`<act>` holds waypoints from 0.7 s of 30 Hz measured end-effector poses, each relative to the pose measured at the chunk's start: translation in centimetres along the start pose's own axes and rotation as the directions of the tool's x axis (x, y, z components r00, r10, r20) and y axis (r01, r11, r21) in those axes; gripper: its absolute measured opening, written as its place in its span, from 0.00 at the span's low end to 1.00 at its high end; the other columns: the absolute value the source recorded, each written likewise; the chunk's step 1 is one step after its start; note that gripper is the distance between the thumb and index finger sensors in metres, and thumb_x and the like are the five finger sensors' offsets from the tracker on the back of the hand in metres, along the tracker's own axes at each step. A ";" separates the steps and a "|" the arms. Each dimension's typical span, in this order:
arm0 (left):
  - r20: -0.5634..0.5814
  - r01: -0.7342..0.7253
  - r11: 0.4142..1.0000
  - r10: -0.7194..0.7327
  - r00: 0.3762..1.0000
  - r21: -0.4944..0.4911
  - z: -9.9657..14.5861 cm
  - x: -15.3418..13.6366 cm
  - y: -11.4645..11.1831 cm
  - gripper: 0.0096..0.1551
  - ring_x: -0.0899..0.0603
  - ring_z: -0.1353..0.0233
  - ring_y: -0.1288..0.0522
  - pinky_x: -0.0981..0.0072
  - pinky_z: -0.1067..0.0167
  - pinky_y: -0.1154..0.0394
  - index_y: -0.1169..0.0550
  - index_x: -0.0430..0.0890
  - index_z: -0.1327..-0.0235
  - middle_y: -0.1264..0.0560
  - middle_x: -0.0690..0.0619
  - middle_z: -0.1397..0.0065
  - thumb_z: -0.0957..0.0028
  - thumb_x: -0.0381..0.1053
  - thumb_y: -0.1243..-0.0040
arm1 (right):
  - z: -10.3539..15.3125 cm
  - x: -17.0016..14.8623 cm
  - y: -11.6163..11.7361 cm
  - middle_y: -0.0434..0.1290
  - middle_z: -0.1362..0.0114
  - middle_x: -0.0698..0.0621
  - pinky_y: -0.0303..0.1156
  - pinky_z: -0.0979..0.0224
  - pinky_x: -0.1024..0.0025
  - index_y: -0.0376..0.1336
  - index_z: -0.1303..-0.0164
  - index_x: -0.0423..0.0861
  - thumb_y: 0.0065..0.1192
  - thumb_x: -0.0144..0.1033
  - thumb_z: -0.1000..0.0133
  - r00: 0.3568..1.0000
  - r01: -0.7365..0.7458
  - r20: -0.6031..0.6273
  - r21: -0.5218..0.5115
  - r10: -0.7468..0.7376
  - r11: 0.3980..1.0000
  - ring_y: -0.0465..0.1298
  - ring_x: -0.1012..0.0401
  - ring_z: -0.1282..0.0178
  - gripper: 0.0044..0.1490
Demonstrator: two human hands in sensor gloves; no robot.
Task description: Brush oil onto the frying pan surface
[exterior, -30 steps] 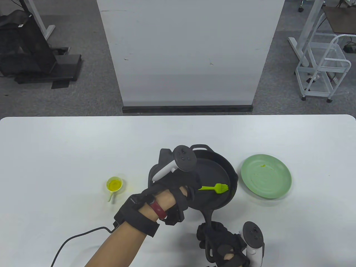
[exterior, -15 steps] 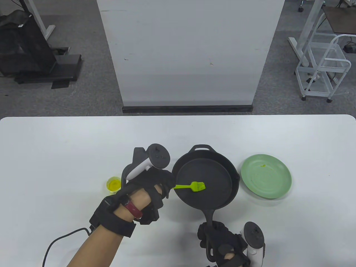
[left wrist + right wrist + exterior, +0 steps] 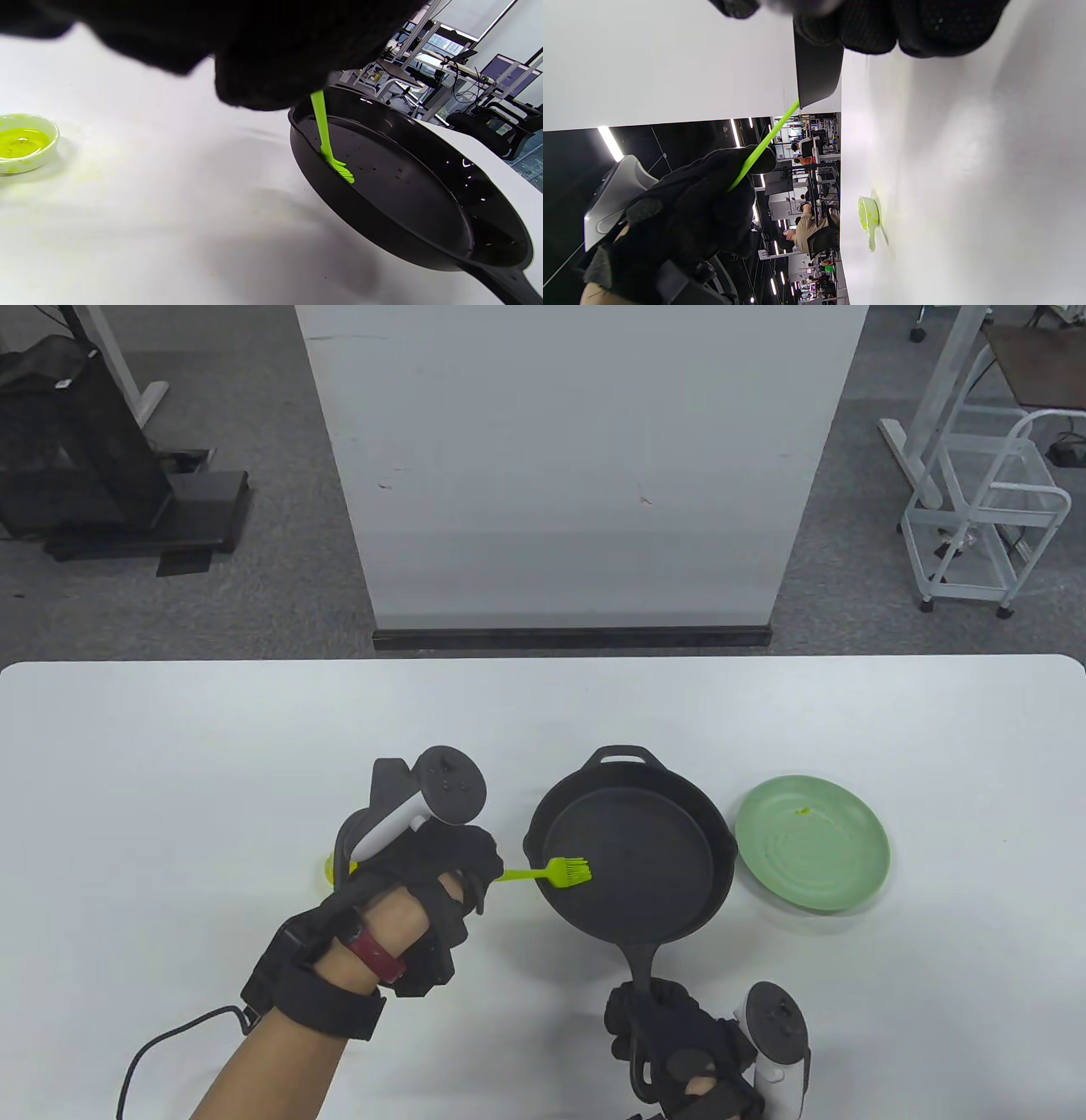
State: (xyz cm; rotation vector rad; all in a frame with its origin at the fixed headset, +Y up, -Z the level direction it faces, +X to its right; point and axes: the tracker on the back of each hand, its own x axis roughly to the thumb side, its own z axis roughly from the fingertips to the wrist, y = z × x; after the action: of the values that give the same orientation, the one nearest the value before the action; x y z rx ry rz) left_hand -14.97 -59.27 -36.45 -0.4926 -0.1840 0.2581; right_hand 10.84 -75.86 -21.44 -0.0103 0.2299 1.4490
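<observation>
Right hand (image 3: 691, 1056), nearest the bottom edge of the table view, has its grip wrapped around the frying pan's handle (image 3: 638, 967) and holds the pan steady; its position matches the 2 earlier table pictures. The pan's far side appears raised off the surface (image 3: 170, 746) in the left wrist view, so the pan seems tilted rather than flat.

Left hand (image 3: 424, 869) has its grip closed on the stem of the green silicone brush (image 3: 551, 872). Over the last second this hand has travelled leftward: 1.0 s ago the bristles lay near the right side of the pan floor, 0.5 s ago near its middle, and now they sit at the left edge of the frying pan (image 3: 632, 848), just inside the rim. The left wrist view confirms the bristles touching the pan's inner surface close to the wall.

Oil dish (image 3: 23, 142), with yellow oil in it, stands on the surface to the left of the left hand, largely hidden behind it in the table view. Green plate (image 3: 812, 841) lies just beside the pan on the right, unchanged.

Judgement: 1 full stroke across the pan floor from right to left looks complete. Whether coverage is even cannot be told. The brush is well placed for either a return stroke or a re-dip in the oil.
</observation>
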 end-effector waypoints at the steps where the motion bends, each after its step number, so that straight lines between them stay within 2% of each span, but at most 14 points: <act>1: 0.002 0.000 1.000 0.000 1.000 0.003 0.0 0.0 -0.1 0.27 0.45 0.78 0.20 0.52 0.74 0.20 0.21 0.41 0.43 0.14 0.54 0.71 0.48 0.55 0.42 | 0.0 0.0 0.0 0.65 0.39 0.32 0.73 0.46 0.56 0.60 0.46 0.35 0.54 0.45 0.49 1.000 0.000 -0.001 -0.001 0.000 1.000 0.68 0.36 0.42 0.31; 7: 0.016 -0.014 1.000 0.014 1.000 -0.018 -0.2 -0.8 -1.1 0.27 0.46 0.79 0.20 0.53 0.74 0.20 0.18 0.41 0.46 0.15 0.55 0.72 0.50 0.58 0.39 | 0.0 0.0 0.0 0.65 0.39 0.32 0.73 0.46 0.56 0.60 0.46 0.35 0.54 0.45 0.49 1.000 -0.002 0.001 -0.004 0.002 1.000 0.68 0.36 0.42 0.31; 13: 0.067 -0.228 0.972 0.231 0.971 -0.050 0.2 -3.2 -1.5 0.26 0.45 0.77 0.19 0.51 0.73 0.20 0.22 0.39 0.46 0.15 0.53 0.66 0.49 0.54 0.42 | 0.0 0.1 0.0 0.65 0.39 0.32 0.73 0.46 0.57 0.60 0.46 0.35 0.54 0.45 0.49 1.000 -0.013 0.011 0.007 0.013 1.000 0.68 0.36 0.42 0.31; 18: 0.104 -0.334 0.940 0.326 0.940 0.069 1.8 -6.2 -0.8 0.26 0.45 0.77 0.19 0.51 0.72 0.20 0.22 0.39 0.47 0.15 0.52 0.65 0.50 0.54 0.44 | 0.0 0.1 0.0 0.65 0.39 0.33 0.73 0.46 0.57 0.60 0.46 0.35 0.53 0.45 0.49 1.000 -0.011 0.019 0.008 0.011 1.000 0.69 0.36 0.42 0.31; 21: 0.082 -0.366 0.927 0.359 0.930 0.085 2.8 -8.6 -0.5 0.26 0.46 0.78 0.21 0.52 0.73 0.20 0.22 0.39 0.47 0.16 0.55 0.68 0.49 0.55 0.45 | 0.0 0.1 -0.1 0.65 0.39 0.33 0.73 0.46 0.57 0.60 0.46 0.35 0.53 0.45 0.48 1.000 0.006 0.017 0.010 -0.006 1.000 0.68 0.36 0.42 0.31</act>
State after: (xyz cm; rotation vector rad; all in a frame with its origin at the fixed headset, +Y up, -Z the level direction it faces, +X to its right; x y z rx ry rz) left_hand -23.70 -60.99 -34.77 -0.4174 -0.1416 0.6446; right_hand 10.99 -75.79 -21.43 0.0100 0.2230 1.4413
